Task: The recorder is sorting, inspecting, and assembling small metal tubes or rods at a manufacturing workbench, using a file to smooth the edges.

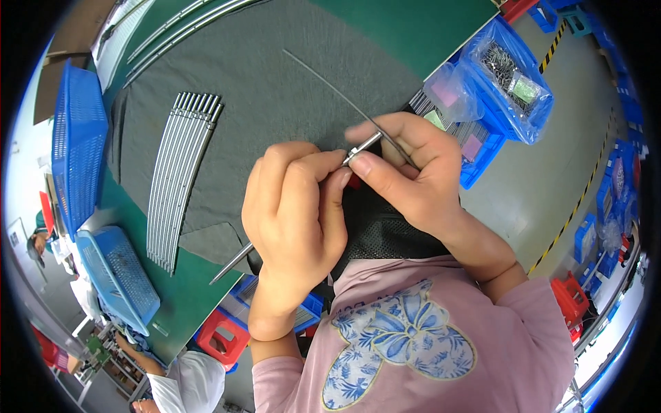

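Note:
My left hand [292, 206] is closed around a shiny metal tube [234, 263]. The tube's lower end sticks out below the palm, and its collared upper end lies between both hands' fingertips. My right hand [430, 168] pinches that upper end with the thumb. A long thin dark rod [322, 78] also runs through the right hand, slanting from the upper left to behind the thumb. Whether the rod touches the tube, I cannot tell. To the left, a row of similar metal tubes [180, 179] lies side by side on a dark grey cloth [258, 103].
The cloth covers part of a green table [385, 27]. More long tubes [186, 34] lie at the far left. Blue baskets [79, 148] line the left edge. At right, a blue bin [475, 48] holds small metal parts. A co-worker in a white sleeve [189, 385] is at lower left.

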A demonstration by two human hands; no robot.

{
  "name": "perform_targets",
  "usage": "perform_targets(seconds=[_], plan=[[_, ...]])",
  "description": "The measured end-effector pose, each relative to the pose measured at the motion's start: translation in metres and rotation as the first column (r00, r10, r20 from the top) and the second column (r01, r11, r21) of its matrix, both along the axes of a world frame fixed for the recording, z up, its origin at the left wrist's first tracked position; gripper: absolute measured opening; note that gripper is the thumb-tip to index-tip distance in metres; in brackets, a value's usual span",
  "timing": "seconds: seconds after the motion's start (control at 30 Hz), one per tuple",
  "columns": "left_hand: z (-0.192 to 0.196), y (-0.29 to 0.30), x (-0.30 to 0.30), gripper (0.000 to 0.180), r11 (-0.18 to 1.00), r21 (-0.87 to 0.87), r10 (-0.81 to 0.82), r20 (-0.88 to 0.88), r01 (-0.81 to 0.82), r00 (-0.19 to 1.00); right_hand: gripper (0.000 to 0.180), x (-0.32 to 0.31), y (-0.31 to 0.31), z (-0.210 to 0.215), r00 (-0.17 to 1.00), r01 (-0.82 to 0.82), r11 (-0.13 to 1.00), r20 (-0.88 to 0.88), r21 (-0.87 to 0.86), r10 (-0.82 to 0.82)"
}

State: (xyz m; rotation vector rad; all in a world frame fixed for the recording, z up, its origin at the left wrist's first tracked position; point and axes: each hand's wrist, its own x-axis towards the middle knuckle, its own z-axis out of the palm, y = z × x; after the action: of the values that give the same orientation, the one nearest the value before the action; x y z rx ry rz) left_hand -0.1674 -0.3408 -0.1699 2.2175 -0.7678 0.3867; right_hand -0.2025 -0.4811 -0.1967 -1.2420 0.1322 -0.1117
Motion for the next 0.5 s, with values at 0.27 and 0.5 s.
perform_targets(seconds=[0.27,0.5], plan=[[0.015,0.006,-0.003,0.011,0.982,-0.120,-0.173,-0.262,0.146,0.949,0.010,-0.001,-0.027,-0.002,0.979,-0.166,0.969,0.090,-0.180,0.185],[0.018,0.010,-0.001,0.008,0.976,-0.173,-0.199,-0.439,0.135,0.876,0.010,-0.008,-0.029,-0.004,0.985,-0.008,0.888,0.147,-0.459,0.085]])
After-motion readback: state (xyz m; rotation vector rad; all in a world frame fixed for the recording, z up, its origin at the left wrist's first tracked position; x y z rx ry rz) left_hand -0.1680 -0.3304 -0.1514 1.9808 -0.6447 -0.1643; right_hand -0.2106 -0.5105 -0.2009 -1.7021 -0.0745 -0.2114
